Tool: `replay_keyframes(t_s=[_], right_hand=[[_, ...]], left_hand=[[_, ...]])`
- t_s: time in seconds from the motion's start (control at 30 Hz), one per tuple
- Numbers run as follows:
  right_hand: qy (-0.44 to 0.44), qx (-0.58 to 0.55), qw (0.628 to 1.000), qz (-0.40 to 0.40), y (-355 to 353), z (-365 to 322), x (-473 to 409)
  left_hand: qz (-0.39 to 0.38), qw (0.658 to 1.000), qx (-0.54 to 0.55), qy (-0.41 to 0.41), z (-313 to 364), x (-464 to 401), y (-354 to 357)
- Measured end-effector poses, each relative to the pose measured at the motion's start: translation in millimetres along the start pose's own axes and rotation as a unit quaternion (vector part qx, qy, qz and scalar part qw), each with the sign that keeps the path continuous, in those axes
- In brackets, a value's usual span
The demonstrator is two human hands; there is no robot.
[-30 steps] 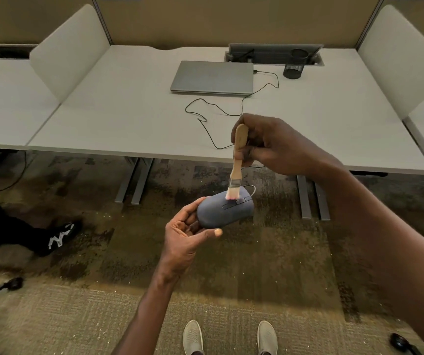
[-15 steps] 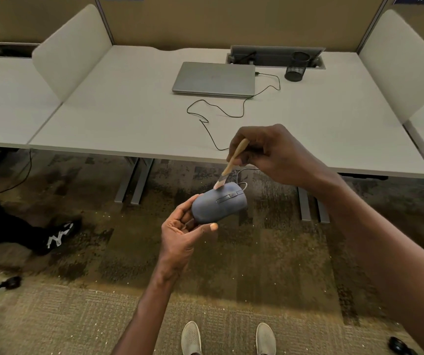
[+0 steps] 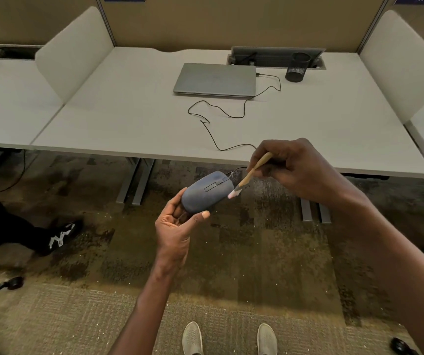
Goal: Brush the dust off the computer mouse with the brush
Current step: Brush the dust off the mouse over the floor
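Mouse cradled mid-frame in left hand, tilted to expose its side to brush pinched in right hand.

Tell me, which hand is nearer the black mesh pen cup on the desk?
Right. The right hand is at the desk's front edge below the black mesh pen cup; the left hand is lower and further left.
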State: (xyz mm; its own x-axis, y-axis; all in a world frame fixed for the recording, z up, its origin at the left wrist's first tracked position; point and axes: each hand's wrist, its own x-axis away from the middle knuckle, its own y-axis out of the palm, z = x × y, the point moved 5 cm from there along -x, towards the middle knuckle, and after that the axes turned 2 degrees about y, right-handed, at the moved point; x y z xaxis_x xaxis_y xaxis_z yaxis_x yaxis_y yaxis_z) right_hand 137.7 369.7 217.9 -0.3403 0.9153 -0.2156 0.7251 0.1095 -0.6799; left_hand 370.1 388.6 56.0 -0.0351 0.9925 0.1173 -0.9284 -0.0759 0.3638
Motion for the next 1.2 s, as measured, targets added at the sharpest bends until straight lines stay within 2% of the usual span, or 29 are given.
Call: replay_keyframes(t_s=[0.2, 0.33, 0.63, 1.03, 1.2], right_hand=[[-0.069, 0.012, 0.997, 0.023, 11.0, -27.4, -7.2], [-0.115, 0.060, 0.991, -0.020, 27.3, -40.3, -4.8], [-0.043, 0.055, 0.997, -0.043, 10.9, -18.0, 28.6], [0.033, 0.077, 0.989, 0.120, -16.4, 3.3, 30.3], [0.076, 0.083, 0.980, 0.162, -19.7, 11.8, 22.8]], left_hand=[[0.006, 1.000, -0.007, 0.010, -2.1, 0.4, 5.0], [0.010, 1.000, 0.000, 0.012, -0.5, 1.8, 8.9], [0.023, 0.999, -0.002, 0.022, 10.3, 3.2, 9.9], [0.027, 0.998, -0.031, 0.053, 19.9, 5.0, 23.2], [0.026, 0.996, -0.053, 0.068, 24.0, 2.3, 24.5]])
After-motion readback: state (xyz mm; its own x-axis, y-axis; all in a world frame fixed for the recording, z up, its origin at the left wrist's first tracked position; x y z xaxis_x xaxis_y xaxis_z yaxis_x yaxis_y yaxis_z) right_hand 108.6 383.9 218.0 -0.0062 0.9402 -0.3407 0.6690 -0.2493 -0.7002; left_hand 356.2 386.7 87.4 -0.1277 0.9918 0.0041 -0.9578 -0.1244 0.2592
